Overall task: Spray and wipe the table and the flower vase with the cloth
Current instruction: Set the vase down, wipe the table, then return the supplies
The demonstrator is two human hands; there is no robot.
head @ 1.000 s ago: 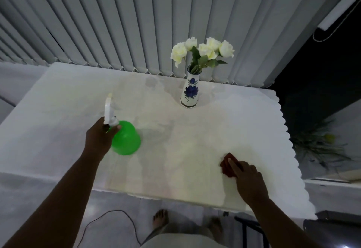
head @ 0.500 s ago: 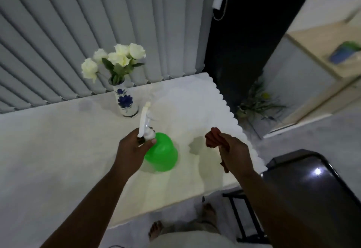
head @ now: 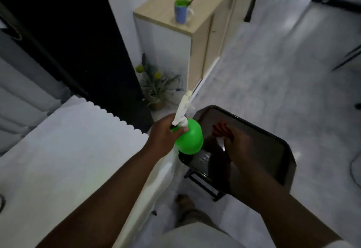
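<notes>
My left hand (head: pixel 166 136) grips the neck of a green spray bottle (head: pixel 190 139) with a white trigger head, held in the air past the table's right edge and over the near corner of a black chair. My right hand (head: pixel 239 146) holds a red cloth (head: pixel 220 129) down against the black chair seat (head: pixel 269 148). The white table (head: pixel 68 150), with its scalloped cover edge, fills the lower left. The flower vase is out of view.
A wooden cabinet (head: pixel 197 38) stands ahead with a blue mug (head: pixel 181 12) holding a brush on top. A small potted plant (head: pixel 156 85) sits on the floor by a dark doorway. Pale floor spreads to the right. My feet show below the table edge.
My view has swung right, off the vase and table, onto the chair. Both hands moved right: the cloth left the table and now rests on the chair seat, the bottle hangs beside it.
</notes>
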